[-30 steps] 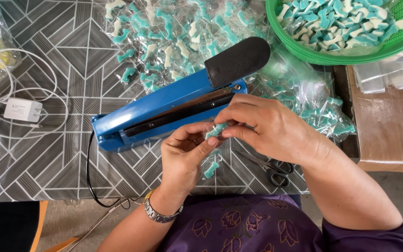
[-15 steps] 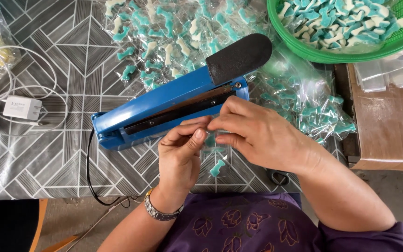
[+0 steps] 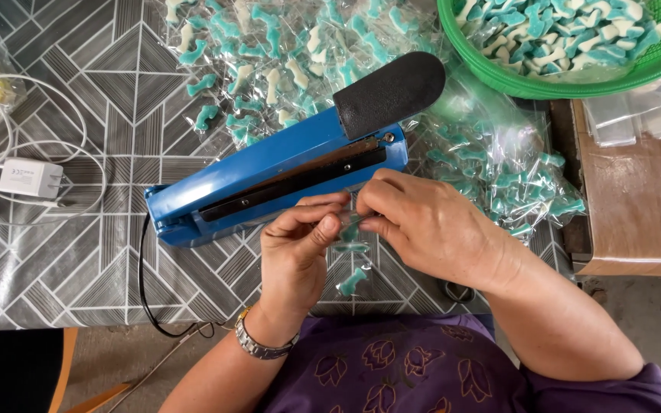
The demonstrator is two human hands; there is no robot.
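White cable and a small charger point(image 3: 30, 178) lie at the far left of the patterned tabletop point(image 3: 78, 252). Next comes the blue sealer point(image 3: 277, 174), its black-padded arm raised, with a black cord looping off its left end over the edge. Just in front of it, the left hand point(image 3: 294, 256) and right hand point(image 3: 430, 226) pinch the mouth of a small clear bag point(image 3: 351, 252) between fingertips; the bag hangs between the hands above the tabletop, with a teal-and-white candy point(image 3: 352, 281) low inside it. Behind the sealer and to its right lie many filled packets point(image 3: 491, 164), and a green basket point(image 3: 499, 76) of loose candies stands at the upper right.

Judging from this, a good many packets are already done, the bag in hand is filled but not yet sealed, and the basket holds plenty more.

Whether the bag holds more than one candy is hard to tell, since the fingers cover its top. A dark looped handle point(image 3: 455, 291), perhaps scissors, peeks from under the right wrist. The basket and the stack of empty bags point(image 3: 636, 118) are cut off by the frame.
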